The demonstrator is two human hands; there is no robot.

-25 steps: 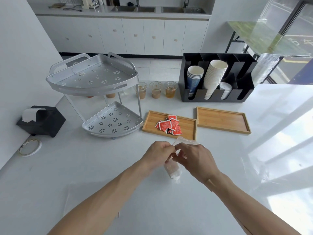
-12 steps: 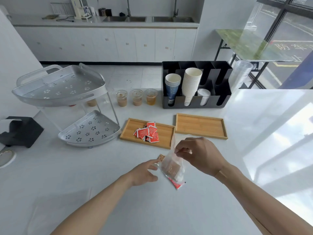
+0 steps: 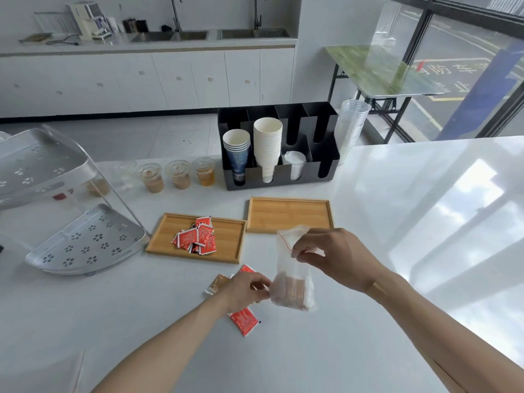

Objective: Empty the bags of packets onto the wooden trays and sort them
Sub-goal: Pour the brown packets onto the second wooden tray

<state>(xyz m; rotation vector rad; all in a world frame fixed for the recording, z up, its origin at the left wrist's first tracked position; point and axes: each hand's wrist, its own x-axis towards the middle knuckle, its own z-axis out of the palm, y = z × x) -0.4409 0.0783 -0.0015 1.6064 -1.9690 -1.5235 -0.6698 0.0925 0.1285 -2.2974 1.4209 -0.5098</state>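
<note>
My right hand pinches the top edge of a clear zip bag that hangs above the counter with brown packets in its bottom. My left hand touches the bag's lower left corner with closed fingers, over loose packets on the counter: a red packet, another red one and a brown packet. The left wooden tray holds a pile of red packets. The right wooden tray has nothing in it.
A black cup organiser with paper cups stands behind the trays, a stack of clear cups to its right. Three lidded drinks line the back edge. A two-tier metal rack is at the left. An empty clear bag lies near left.
The bag was held low between both hands; my right hand has lifted it by the top. A few packets now lie on the counter under my left hand. The view shifted right.
</note>
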